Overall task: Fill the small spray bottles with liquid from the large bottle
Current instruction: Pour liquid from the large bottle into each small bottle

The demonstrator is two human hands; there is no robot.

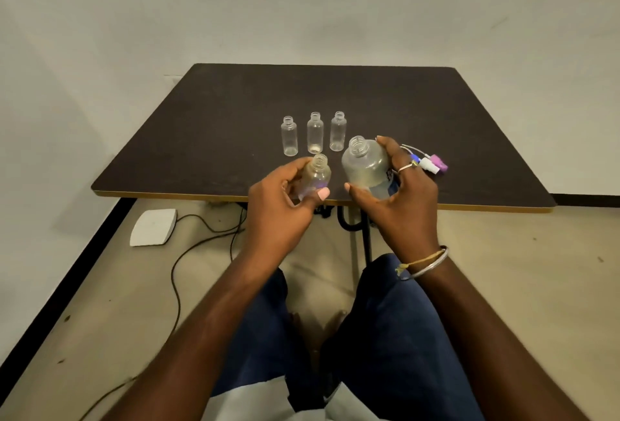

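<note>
The dark table carries everything. The right hand grips the uncapped big bottle at the table's near edge; whether it rests there or is lifted, I cannot tell. Just left of the big bottle, the left hand holds a tilted small bottle. Behind the big bottle, to its left, stands a row of three open bottles. Spray caps lie just to the big bottle's right.

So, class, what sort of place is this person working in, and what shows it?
Probably a bare workroom or test setup rather than a kitchen: a plain dark table against blank walls, loose cables and a white pedal-like device on the floor, and three small bottles in a row.
</note>
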